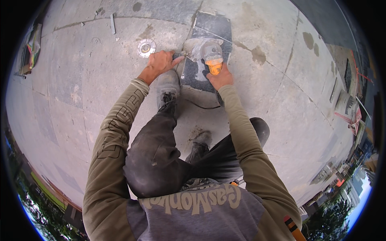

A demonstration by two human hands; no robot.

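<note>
A yellow-orange angle grinder [214, 66] with a grey head is down on a dark stone slab [194, 76]. My right hand [221, 77] is wrapped round its body from the near side. To the left, my left hand [161, 63] closes on the dark side handle, its thumb pointing toward the tool. The disc's edge is hard to make out, and pale dust covers the slab around the grinder head. A round metal disc [146, 47] lies flat on the floor, just beyond my left hand.
My left boot [167, 86] stands close to the slab's near left edge. A black cord [200, 106] curves over the concrete floor [108, 72] near the slab. A thin metal strip [113, 23] lies farther off. Sacks and scrap [348, 106] line the right side.
</note>
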